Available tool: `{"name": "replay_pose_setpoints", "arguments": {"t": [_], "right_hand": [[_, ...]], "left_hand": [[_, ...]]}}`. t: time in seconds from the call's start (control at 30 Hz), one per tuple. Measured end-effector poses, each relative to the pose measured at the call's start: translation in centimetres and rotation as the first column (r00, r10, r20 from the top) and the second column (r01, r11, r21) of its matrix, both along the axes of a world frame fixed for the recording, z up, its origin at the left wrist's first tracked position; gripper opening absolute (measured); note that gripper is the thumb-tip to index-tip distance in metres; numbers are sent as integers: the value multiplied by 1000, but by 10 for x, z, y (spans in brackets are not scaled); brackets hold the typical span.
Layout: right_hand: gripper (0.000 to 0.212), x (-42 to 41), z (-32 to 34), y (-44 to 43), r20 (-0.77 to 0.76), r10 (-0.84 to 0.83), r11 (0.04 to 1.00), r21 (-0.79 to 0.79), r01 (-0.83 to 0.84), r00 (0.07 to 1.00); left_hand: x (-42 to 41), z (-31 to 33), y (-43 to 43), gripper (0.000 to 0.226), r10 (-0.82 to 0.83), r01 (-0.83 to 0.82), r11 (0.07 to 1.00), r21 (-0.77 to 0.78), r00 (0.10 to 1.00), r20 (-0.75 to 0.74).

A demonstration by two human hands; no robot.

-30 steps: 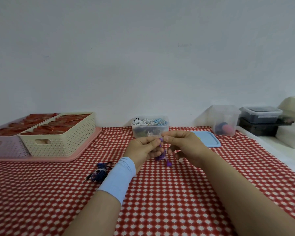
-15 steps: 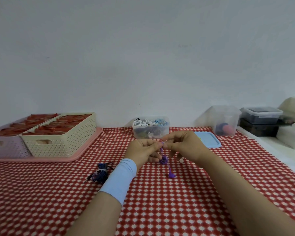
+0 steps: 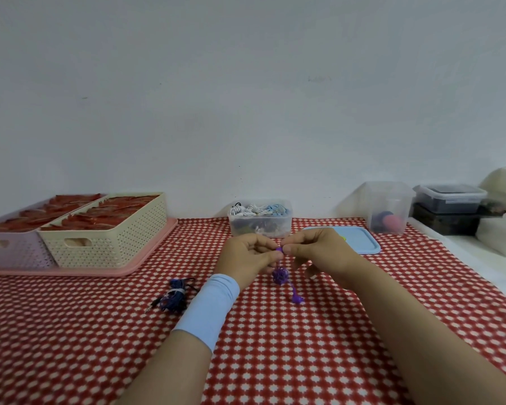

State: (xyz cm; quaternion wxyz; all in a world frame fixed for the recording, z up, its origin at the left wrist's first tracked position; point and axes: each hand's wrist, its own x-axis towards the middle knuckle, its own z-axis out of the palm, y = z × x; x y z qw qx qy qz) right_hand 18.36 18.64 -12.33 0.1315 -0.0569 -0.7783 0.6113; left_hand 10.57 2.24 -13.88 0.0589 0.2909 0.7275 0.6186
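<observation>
Both hands meet above the middle of the red-and-white checked tablecloth (image 3: pixel 275 346). My left hand (image 3: pixel 246 258), with a light blue wristband, and my right hand (image 3: pixel 319 252) pinch the top of a purple earphone cable (image 3: pixel 280 275). Its coiled bundle hangs just below the fingers, and one purple earbud dangles lower, close to the cloth. A dark blue coiled earphone (image 3: pixel 173 296) lies on the cloth to the left of my left forearm.
A clear tub of bundled earphones (image 3: pixel 260 220) stands behind the hands, a blue lid (image 3: pixel 360 241) to its right. Two perforated baskets (image 3: pixel 105 238) with red packets sit on a pink tray at left. Clear and dark containers (image 3: pixel 389 209) stand at right.
The purple cable has loosened: one earbud has dropped from the bundle and hangs lower. Both hands stayed in nearly the same place, pinching it.
</observation>
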Motion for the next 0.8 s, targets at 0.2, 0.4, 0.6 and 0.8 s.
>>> {"name": "replay_pose_setpoints", "arguments": {"t": [0.2,0.4,0.6,0.8], "right_hand": [[17,-2,1,7,44,-17,1000,4,17,999],[15,-5,-10,40,87,-279,816,546,189,956],[9,-6,-13,42,221,-268,763,643,67,938],[9,-3,-10,39,264,-249,733,681,3,932]], "left_hand": [[-3,-1,-1,26,9,-14,999,-50,994,-113],[-6,3,-7,22,-2,-21,991,-133,986,-164],[-11,1,-11,19,63,-77,987,-144,993,-98],[-13,2,-12,26,57,-73,982,-172,994,-97]]}}
